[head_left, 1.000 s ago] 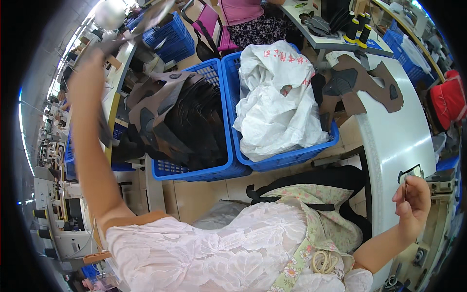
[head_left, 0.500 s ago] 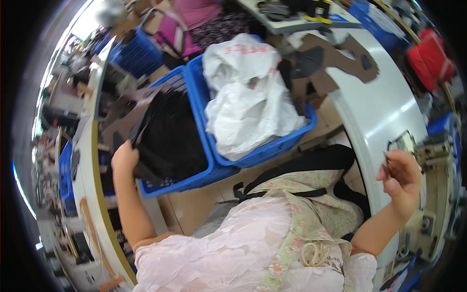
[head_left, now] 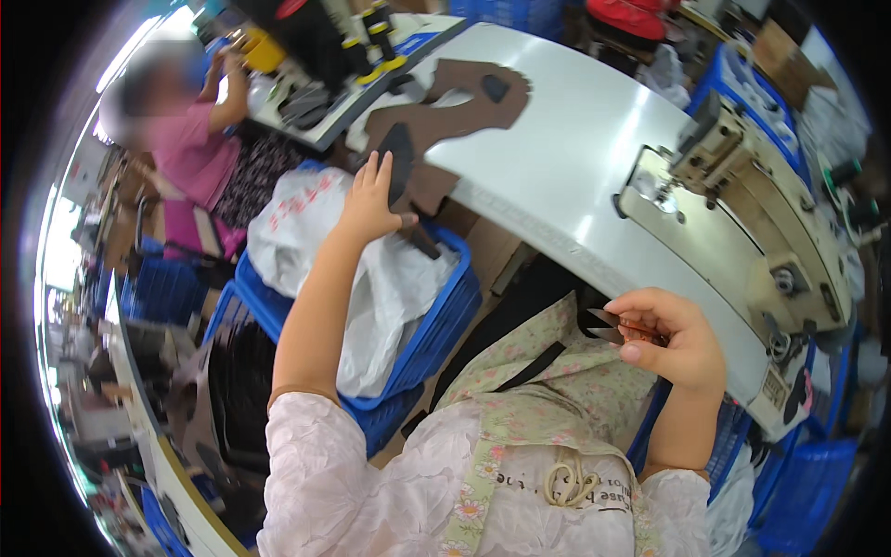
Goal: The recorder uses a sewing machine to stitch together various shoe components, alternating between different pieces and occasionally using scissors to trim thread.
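Note:
My left hand (head_left: 371, 202) reaches out over the far left end of the white table, its fingers spread and nothing held. Just beyond its fingertips is a dark oval piece (head_left: 400, 160) on top of flat brown cut pieces (head_left: 441, 130); whether they touch I cannot tell. My right hand (head_left: 682, 339) is closed around a small pair of thread snips (head_left: 635, 330) with orange handles, blades pointing left. Below my left forearm is a white plastic sack (head_left: 371, 320) in a blue basket (head_left: 434, 348).
A sewing machine (head_left: 752, 213) stands at the right on the white table (head_left: 575, 121). Black pieces (head_left: 246, 395) fill another basket at the lower left. Spools of thread (head_left: 376, 51) stand at the back. A person in pink (head_left: 190, 144) works at the far left.
The view has swung to the right. My left hand has left the black pieces in the left basket and moved across to the brown pieces. My right hand keeps the snips, now lower.

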Demonstrator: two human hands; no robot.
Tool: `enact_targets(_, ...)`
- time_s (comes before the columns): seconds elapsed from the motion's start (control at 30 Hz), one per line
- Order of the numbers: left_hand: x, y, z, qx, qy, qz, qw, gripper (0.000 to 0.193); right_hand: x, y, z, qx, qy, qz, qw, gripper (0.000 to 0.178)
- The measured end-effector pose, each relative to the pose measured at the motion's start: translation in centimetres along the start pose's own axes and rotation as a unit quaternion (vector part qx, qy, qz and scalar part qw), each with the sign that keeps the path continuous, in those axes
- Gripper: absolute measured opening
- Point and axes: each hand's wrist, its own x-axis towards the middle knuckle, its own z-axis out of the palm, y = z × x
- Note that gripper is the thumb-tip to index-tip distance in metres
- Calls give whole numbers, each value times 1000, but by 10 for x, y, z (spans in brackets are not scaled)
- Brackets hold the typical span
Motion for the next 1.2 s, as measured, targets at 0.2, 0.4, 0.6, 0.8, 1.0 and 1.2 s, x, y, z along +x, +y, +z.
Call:
enact_targets(0.2,57,22,30,-29,14,149,988,62,-48,19,-25,49,141,17,989,45)
enact_targets(0.4,144,44,-29,-117,354,8,928,33,-67,49,-31,64,178,78,979,33)
enact_targets(0.6,162,121,-29,-166,117,87,975,42,-116,94,-49,-152,371,20,916,18)
enact_targets(0.8,138,164,3,-87,49,145,984,39,-246,122,-165,-501,642,43,579,32)
enact_targets(1.0,132,187,16,-4,21,164,986,42,-300,160,-222,-554,600,226,531,35)
enact_targets(1.2,120,196,20,-17,-27,147,989,41,-330,161,-250,-440,672,126,582,28)
